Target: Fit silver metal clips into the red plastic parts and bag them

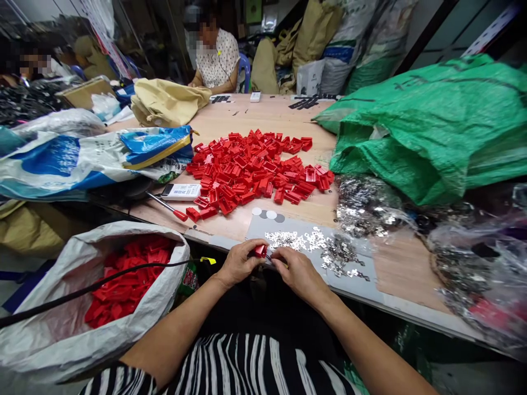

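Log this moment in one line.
left hand: holding red part | right hand: close by, contents unclear | metal pieces: on gray sheet

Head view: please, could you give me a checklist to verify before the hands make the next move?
1. Left hand holds a red piece: ok.
2. Right hand grips something: cannot tell; its fingertips are beside the red piece, but the detail is too small.
3. Metal pieces lie near the right hand, on the grey sheet: ok.
4. Pile of red pieces on the table: ok.
5. Red-handled tool apart from both hands: ok.
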`<action>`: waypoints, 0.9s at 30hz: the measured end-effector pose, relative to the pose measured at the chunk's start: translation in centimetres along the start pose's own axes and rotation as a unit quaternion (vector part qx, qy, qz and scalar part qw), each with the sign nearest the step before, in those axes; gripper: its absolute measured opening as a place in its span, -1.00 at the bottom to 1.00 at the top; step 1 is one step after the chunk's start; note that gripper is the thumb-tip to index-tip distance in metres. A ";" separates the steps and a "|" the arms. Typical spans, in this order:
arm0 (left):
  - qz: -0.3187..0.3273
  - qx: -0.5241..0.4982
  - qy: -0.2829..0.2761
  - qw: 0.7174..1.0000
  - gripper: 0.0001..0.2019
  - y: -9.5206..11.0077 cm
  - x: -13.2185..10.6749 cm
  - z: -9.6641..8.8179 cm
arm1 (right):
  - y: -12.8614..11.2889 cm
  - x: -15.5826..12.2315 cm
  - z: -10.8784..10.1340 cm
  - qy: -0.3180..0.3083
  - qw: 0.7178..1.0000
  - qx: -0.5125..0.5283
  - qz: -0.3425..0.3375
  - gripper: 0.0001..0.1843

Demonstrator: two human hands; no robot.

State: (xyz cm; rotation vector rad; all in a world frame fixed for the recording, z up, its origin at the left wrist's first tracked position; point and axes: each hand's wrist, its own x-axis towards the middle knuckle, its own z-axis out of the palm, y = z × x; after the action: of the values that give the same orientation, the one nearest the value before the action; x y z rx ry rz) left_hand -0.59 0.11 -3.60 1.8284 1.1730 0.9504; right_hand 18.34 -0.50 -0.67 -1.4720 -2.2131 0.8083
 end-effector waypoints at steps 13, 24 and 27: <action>0.009 -0.008 -0.006 1.000 -0.67 0.0 0.1 -0.2 | 0.2 0.0 0.2 -0.010 1.000 -0.001 -0.010 -0.88; 0.003 -0.012 0.001 1.000 -0.66 -0.2 0.1 0.1 | -1.7 0.2 0.2 -0.024 0.993 -0.101 0.052 -0.89; -0.020 -0.033 0.011 0.999 -0.69 0.2 0.0 0.2 | -1.9 -0.1 0.2 -0.017 0.993 -0.109 0.036 -0.85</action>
State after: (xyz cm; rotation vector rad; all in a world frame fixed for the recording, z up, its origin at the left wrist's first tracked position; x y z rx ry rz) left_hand -0.37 0.01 -3.51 1.7400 1.1723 0.9769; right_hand 16.93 -1.24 0.39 -1.6584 -2.3483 0.6334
